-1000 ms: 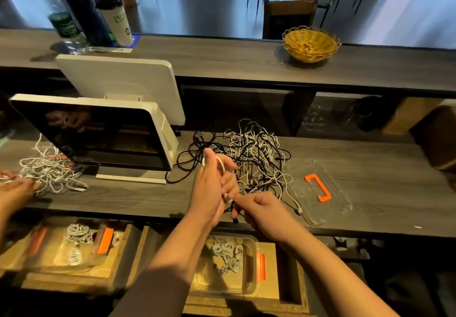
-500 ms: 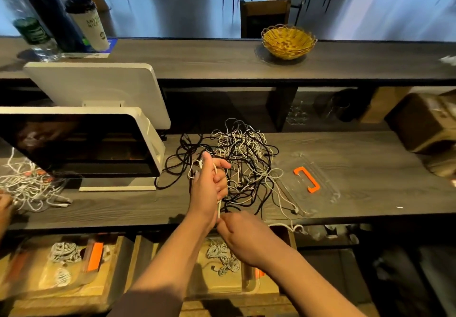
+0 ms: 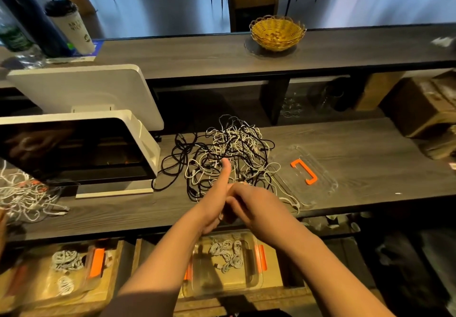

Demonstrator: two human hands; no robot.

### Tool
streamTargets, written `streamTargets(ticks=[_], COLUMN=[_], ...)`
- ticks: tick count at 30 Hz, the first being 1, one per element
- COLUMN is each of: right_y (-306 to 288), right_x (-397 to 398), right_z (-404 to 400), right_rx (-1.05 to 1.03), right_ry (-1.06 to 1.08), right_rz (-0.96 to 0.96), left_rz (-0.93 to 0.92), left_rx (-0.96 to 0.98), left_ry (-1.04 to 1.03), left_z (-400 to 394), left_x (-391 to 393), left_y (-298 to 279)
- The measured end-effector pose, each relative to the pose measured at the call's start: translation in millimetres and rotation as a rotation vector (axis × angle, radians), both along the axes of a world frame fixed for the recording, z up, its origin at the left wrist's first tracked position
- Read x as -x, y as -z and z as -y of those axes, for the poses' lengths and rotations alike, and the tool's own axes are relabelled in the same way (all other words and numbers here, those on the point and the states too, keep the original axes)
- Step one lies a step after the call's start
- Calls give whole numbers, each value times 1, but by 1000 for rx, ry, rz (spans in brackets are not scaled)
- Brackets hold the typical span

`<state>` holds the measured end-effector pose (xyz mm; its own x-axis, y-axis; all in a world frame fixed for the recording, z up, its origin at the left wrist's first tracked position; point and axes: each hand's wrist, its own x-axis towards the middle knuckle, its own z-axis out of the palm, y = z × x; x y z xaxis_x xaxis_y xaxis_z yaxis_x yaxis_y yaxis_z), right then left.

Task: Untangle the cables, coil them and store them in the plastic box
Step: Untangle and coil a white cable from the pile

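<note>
The cables (image 3: 229, 151) lay in one tangled heap of black and white strands on the lower shelf of the grey wood-grain counter (image 3: 345, 154), just behind the person's two hands. The heap had no single direction; loose black loops trailed from it leftward toward the base of the white point-of-sale terminal (image 3: 81, 154), and a white strand ran over the near corner of the clear lid (image 3: 311, 176) with its orange handle, which lay flat just right of the heap.

The left hand (image 3: 217, 200) was held with the thumb pointing up and away; the right hand (image 3: 249, 203) lay against it, fingers curled, covering its palm. Whether either hand held a cable could not be told, since the grip was hidden.

Below the counter edge, under the forearms, an open clear plastic box (image 3: 249, 282) with orange latches held several coiled white cables (image 3: 228, 253). A second clear box (image 3: 66, 274) to the left held more white coils. A separate pile of white cables (image 3: 27, 198) sat at the far left of the shelf, partly behind the terminal.

The upper counter carried a yellow woven basket (image 3: 277, 33), a paper cup (image 3: 71, 27) with a dark lid and a bottle (image 3: 14, 38). Beyond it were chairs and a glossy floor.
</note>
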<state>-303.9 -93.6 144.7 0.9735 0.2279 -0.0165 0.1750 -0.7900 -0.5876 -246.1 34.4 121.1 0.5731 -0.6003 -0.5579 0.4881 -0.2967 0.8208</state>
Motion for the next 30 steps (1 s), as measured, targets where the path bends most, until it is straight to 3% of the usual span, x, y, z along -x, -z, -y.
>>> streamTargets(ticks=[4,9,19,27,30], right_y=[-5,-8,-5,-5,-4], right_x=[-5,-9,-6,0,1], right_z=[17,31,50,50,50], right_rx=[85,32,-90,-163,-222], right_ry=[153,204,283,350,374], right_rz=[245,187,218,113,73], left_rz=[-93,-217,59,-93,-60], left_rx=[0,101,8,189,194], left_ry=[76,207,372,44,-20], left_z=[-2,-4,-15,-7,-4], left_x=[-5,-8,-6,2,5], left_y=[-8,-11,-18,-20,-18])
